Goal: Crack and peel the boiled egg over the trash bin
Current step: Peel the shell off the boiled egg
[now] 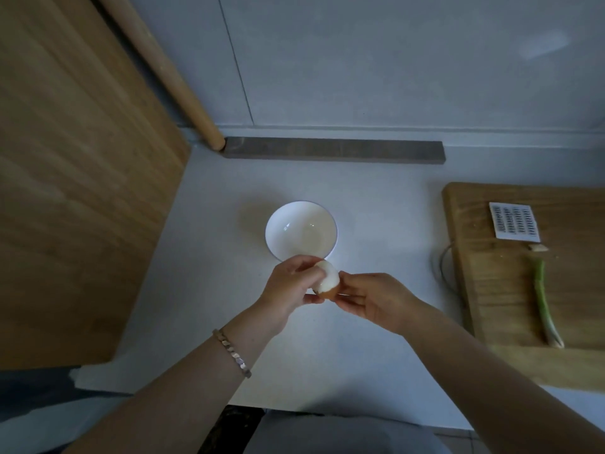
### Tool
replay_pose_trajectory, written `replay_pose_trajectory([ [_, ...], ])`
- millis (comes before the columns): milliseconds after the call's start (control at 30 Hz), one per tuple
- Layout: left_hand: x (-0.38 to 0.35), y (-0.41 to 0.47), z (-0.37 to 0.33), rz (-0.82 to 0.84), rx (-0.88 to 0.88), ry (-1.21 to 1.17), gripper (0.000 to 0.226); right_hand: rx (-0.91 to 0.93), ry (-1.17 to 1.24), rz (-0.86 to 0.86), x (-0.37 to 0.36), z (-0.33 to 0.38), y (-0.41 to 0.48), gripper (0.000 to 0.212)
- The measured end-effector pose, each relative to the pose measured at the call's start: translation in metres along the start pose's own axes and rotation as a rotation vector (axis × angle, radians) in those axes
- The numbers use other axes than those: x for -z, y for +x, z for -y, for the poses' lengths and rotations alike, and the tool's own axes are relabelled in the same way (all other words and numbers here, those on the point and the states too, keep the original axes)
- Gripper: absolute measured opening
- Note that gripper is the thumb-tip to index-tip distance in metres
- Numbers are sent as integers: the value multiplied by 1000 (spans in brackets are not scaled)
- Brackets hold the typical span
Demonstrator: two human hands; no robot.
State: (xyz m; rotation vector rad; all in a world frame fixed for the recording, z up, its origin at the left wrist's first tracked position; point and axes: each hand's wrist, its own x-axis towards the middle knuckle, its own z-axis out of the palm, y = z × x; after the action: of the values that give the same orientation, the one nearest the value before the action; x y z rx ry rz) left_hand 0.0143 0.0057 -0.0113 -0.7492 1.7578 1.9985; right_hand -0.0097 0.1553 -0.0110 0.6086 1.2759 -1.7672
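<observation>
Open white counter in the middle, hemmed in on three sides.

A white bowl (300, 230) sits mid-counter, with bare counter (203, 257) around it. A tall wooden panel (75, 178) walls off the left. A grey bar (334, 152) lies along the back wall, a leaning wooden rolling pin (170, 73) touching its left end. A wooden cutting board (510, 290) fills the right, carrying a green onion stalk (541, 299) and a small printed card (514, 221).

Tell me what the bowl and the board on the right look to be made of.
The bowl: likely glazed ceramic, white and glossy, with highlights inside and a thin dark rim line. The board: wood, matte, showing brown grain streaks and a rounded corner; possibly bamboo, hard to tell in this dim light.
</observation>
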Motion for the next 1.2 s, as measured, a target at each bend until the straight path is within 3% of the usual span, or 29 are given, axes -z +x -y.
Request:
replay_pose_trajectory([
  [100,0,2,-4,4,-30,47,14,-35,79,-19,-3,2,1,21],
  [400,-10,-1,-6,-6,-36,4,17,-30,161,-71,-3,5,-4,21],
  [633,-16,-6,-7,-48,-62,25,12,177,-184,-260,-7,-2,-9,16],
  [933,-10,-13,-6,47,-11,-111,14,190,-105,-228,-3,-6,-14,16],
  [1000,-11,-15,-4,86,7,-176,22,181,-130,-213,-4,-7,-14,17],
  [1100,-12,-15,-1,32,5,-153,26,196,-197,-166,-5,-9,-16,22],
  [1200,-12,-13,-1,-17,1,-123,28,203,-99,-82,-4,-10,-18,28],
])
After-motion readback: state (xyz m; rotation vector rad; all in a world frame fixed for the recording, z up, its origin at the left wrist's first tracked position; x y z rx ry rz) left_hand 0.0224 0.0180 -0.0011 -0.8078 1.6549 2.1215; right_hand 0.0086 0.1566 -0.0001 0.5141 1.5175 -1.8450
